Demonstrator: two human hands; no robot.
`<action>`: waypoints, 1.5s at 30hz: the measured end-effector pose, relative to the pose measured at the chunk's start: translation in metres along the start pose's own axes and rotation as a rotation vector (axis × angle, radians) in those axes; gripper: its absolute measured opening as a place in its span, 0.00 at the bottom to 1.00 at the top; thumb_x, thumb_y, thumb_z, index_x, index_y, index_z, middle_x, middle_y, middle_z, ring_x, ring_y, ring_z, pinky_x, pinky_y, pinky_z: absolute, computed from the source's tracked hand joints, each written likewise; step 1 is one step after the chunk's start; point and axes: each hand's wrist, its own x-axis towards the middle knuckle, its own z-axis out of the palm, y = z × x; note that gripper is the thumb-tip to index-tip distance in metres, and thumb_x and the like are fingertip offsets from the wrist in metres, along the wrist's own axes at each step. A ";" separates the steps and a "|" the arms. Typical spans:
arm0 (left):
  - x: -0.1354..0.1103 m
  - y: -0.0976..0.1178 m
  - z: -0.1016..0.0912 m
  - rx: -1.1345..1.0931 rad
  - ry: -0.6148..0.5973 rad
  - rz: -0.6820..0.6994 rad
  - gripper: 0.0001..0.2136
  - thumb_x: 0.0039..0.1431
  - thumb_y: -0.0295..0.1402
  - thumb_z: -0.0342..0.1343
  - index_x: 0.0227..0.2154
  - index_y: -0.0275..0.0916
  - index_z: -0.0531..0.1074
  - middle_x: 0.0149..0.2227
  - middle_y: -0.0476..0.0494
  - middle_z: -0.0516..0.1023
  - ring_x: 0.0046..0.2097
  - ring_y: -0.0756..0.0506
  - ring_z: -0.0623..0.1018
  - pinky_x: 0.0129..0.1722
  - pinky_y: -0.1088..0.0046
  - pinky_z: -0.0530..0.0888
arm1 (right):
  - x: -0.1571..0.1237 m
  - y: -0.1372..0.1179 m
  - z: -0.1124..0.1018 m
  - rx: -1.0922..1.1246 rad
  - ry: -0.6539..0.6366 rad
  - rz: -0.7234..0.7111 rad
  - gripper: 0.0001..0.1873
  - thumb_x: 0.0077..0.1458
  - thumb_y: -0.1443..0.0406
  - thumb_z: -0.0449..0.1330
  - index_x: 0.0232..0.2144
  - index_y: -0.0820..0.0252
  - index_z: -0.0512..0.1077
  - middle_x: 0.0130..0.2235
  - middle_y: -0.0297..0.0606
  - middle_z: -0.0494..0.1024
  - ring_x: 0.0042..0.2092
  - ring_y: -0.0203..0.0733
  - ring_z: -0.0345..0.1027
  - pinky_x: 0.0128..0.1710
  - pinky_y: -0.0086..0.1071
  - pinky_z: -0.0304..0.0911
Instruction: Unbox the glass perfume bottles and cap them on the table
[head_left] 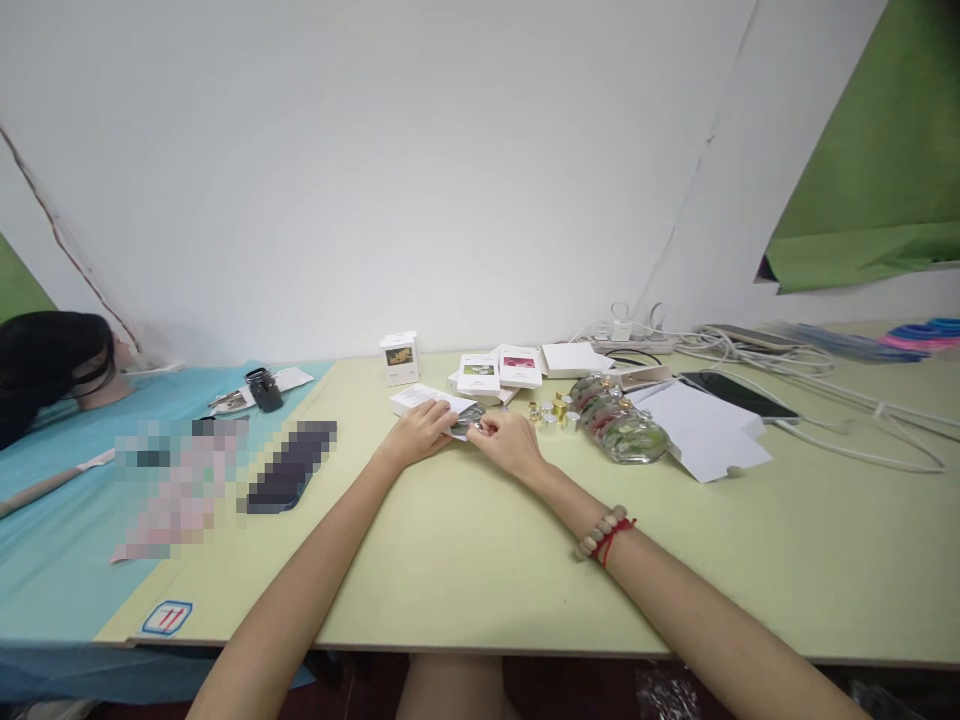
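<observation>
My left hand (421, 431) and my right hand (508, 440) meet over the pale green table (465, 560), both with fingers curled on a small round glass bottle (466, 418) that lies between them. The left fingers grip its left side. At its right end the right fingers pinch, at what may be its neck or cap. A white flat box (417, 397) lies just behind the left hand. A bead bracelet with red thread sits on my right wrist.
A row of similar glass bottles (619, 425) and small gold and silver caps (553, 412) lies right of the hands. White boxes (480, 375), white paper sheets (705, 430), a dark phone (739, 396) and cables (840, 400) lie behind. Another person's head (45, 365) rests at far left.
</observation>
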 end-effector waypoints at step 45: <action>-0.005 -0.027 -0.026 -0.081 0.651 -0.938 0.14 0.61 0.38 0.40 0.47 0.39 0.58 0.43 0.41 0.70 0.40 0.46 0.72 0.37 0.72 0.67 | 0.006 0.013 -0.019 -0.011 0.049 0.081 0.25 0.38 0.48 0.57 0.37 0.55 0.65 0.34 0.34 0.69 0.30 0.37 0.63 0.26 0.28 0.51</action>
